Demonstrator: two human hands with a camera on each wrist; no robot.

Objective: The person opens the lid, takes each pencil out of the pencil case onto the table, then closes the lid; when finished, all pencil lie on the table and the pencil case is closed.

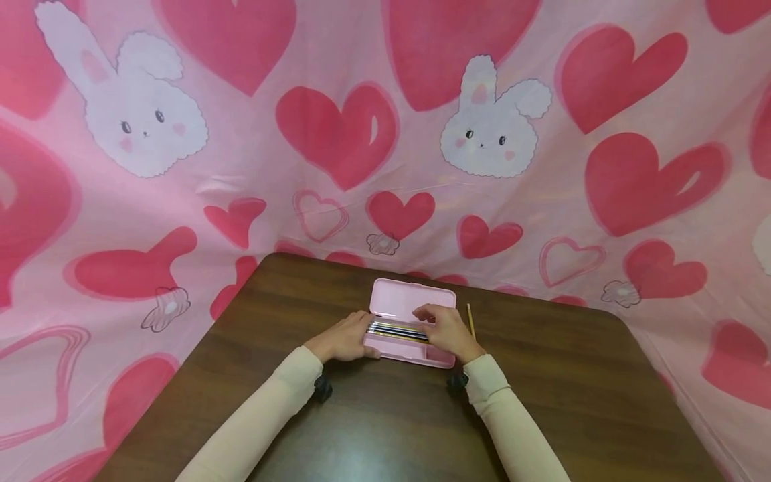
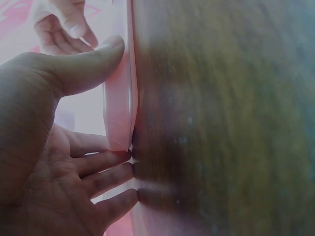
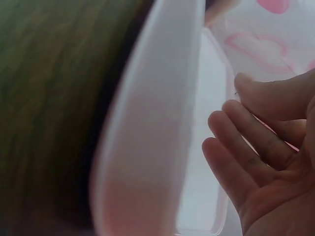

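An open pink pencil case [image 1: 394, 347] lies on the table, its lid [image 1: 405, 298] tipped back on the far side. Several pencils [image 1: 397, 331] lie side by side in the tray. My left hand [image 1: 346, 338] holds the case's left end; in the left wrist view the thumb [image 2: 93, 66] rests along the front wall and the other fingers are at the end, tips at the tabletop. Over the right end hovers my right hand [image 1: 448, 331], fingers loosely bent. The right wrist view shows nothing between its thumb and fingers [image 3: 241, 147].
A single yellowish pencil [image 1: 471, 321] lies on the brown table [image 1: 554, 375], just right of the case. Behind the table hangs a pink cloth [image 1: 337, 221] with hearts and rabbits. A small dark device [image 1: 322, 388] sits at each wrist.
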